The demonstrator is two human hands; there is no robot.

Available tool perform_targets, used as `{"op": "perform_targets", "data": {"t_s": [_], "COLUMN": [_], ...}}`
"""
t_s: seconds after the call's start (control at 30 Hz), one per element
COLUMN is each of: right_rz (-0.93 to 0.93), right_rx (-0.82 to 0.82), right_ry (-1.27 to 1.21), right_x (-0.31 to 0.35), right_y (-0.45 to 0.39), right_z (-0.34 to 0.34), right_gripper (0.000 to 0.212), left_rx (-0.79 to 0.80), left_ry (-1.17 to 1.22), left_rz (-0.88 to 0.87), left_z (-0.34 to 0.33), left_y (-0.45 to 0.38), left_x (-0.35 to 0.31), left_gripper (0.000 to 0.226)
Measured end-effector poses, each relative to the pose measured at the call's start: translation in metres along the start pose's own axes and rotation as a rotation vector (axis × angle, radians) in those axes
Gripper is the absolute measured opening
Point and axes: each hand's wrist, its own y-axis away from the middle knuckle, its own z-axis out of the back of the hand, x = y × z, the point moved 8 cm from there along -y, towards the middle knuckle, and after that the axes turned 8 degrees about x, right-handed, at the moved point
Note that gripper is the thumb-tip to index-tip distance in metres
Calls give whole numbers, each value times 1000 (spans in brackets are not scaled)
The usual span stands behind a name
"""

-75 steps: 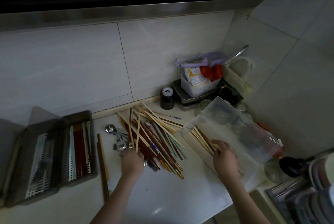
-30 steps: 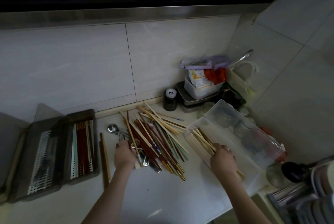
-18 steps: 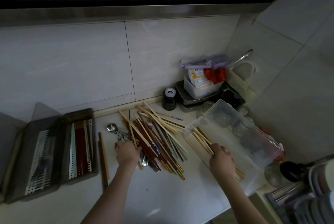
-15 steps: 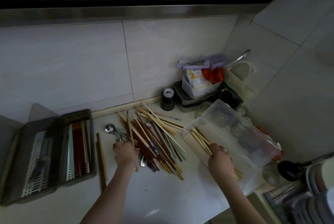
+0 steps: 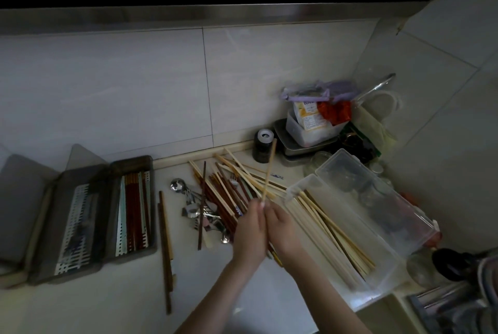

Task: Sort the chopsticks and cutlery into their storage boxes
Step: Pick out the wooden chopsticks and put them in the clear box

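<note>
Left hand (image 5: 249, 228) and right hand (image 5: 283, 227) together pinch one pale bamboo chopstick (image 5: 269, 169) by its lower end; probably light, stiff, easiest held mid-shaft.

Two bare forearms are seen entering from the lower edge, no sleeve being visible on either. The left hand (image 5: 249, 228) and the right hand (image 5: 283, 228) are uncovered, without gloves. A pale fingernail is made out at one left fingertip. Finer detail is lost in the dim light.
</note>
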Motion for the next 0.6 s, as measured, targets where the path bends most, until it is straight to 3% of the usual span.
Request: {"op": "perform_targets", "data": {"t_s": [0.1, 0.23, 0.3, 0.37, 0.47, 0.6], "right_rz": [63, 38, 53, 57, 86, 64], "right_rx": [-106, -72, -145, -310, -533, -595], "right_ry": [-104, -143, -160, -84, 263, 344], "right_x": [6, 4, 5, 4, 0, -29], "right_y": [1, -2, -4, -3, 3, 19], "right_z": [18, 24, 36, 65, 121, 169], "right_gripper": [29, 30, 26, 18, 15, 24], "left_rx": [57, 134, 141, 9, -265, -488], "left_ry": [-84, -129, -214, -382, -592, -738], "left_rz": [-90, -151, -169, -167, -23, 245], "left_z": [-7, -9, -9, 10, 68, 134], "left_y": [5, 2, 2, 4, 17, 47], "left_x": [-10, -13, -9, 4, 51, 114], "left_gripper": [29, 29, 28, 26, 18, 24]}}
